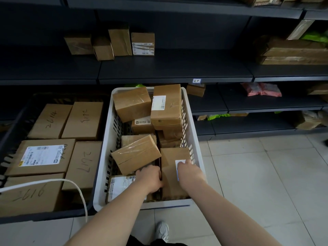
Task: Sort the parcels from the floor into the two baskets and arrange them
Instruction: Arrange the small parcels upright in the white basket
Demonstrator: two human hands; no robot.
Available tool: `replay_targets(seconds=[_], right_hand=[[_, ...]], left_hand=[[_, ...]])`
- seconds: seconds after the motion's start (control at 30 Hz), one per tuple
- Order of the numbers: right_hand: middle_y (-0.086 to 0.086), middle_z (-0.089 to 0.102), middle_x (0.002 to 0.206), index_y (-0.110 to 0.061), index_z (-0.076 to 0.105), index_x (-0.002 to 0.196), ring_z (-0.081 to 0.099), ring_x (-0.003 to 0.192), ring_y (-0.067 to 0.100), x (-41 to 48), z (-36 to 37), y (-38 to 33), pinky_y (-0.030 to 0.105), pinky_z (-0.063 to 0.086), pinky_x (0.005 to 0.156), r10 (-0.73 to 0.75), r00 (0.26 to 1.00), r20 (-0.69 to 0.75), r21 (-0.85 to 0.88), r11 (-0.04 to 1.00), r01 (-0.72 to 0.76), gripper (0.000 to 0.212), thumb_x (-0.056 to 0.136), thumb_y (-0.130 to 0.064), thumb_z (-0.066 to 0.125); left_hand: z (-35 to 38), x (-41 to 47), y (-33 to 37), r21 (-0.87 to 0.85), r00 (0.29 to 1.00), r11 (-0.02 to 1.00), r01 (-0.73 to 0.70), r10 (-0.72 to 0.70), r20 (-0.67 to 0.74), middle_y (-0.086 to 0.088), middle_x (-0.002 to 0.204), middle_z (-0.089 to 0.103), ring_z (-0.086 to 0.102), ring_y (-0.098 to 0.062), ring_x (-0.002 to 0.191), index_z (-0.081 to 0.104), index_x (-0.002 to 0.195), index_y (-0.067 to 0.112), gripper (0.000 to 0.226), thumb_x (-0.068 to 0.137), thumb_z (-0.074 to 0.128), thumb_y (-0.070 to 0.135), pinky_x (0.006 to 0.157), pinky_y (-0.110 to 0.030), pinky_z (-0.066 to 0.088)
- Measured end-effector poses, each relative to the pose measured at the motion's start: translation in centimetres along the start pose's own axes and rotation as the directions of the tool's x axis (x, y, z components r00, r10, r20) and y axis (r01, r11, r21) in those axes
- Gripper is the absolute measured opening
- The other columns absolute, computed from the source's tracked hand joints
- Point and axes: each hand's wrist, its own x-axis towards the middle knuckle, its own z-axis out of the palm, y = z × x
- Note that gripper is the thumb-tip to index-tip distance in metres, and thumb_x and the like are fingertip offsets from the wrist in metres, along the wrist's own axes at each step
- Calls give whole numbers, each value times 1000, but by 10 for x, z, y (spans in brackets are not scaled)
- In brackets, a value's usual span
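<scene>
Arranging is judged to be the step in hand, since no parcel is being shown on the tiled floor (257, 174). Dark shelving (174, 71) is being seen behind, with other boxes and bags being stored on it. On the left, the dark basket (53, 214) is being filled with large cartons laid flat in neat rows. Beside it and touching it, the white basket (101, 174) is being loaded with smaller boxes, several of them tilted, among them the tilted box (135, 154).

A flat brown parcel (170, 185) is being held at the near right corner of the white basket. Its left edge is being gripped by the left hand (150, 178), whose fingers are curled down into the gap beside it. Its labelled face is being gripped by the right hand (190, 172), whose fingers are bent over it.

The next move is judged to call for the parcel being seated flat or upright against the wall, with the tilted box being levelled.

Handwritten numbers are being displayed on the cartons: 2614 (51, 119), 2615 (83, 119), 2617 (85, 164) and 2616 (30, 192). Printed shipping labels with barcodes are being carried by others, and their text cannot be read. The shelf tag (196, 80) is likewise illegible.
</scene>
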Motion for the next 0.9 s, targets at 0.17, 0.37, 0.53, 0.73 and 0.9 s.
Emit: replay_targets(seconds=[0.17,0.37,0.53,0.73,0.9], right_hand=[[18,35,143,-8,39,140,58,116,34,1,2,2,38,52,90,-25,1000,-1,51,998,25,48,93,-3,51],[13,49,135,-14,46,135,60,113,31,8,-3,12,39,52,88,-55,997,-51,131,990,61,43,93,-5,52],[15,39,146,-17,34,149,55,122,32,19,-23,-3,40,49,96,-104,991,-82,305,944,124,63,90,-7,55],[8,35,154,-20,17,156,45,135,27,25,-52,-31,37,38,108,-196,961,-193,512,816,269,83,90,-23,68],[3,55,140,-23,34,151,56,125,21,44,-63,-56,36,46,105,-256,960,-115,741,621,255,69,90,-12,65]], left_hand=[[4,-4,-4,24,995,997,-73,74,-64,2,104,61,59,-21,99,62,100,22,23,85,65,40,90,-36,43],[-18,-18,-12,40,904,990,-133,138,-404,12,95,61,61,-6,86,59,97,28,14,87,65,36,74,-24,51],[-48,-20,-41,155,773,987,-38,127,-621,6,107,56,56,-11,93,47,107,23,37,80,72,30,73,-21,44],[-84,-12,-75,97,722,975,199,-79,-687,-9,121,38,45,-22,103,32,138,20,76,76,72,38,84,-32,46],[-96,-1,-98,-159,853,970,185,-239,-465,-6,111,52,58,-20,85,36,137,25,50,93,51,43,67,-34,54]])
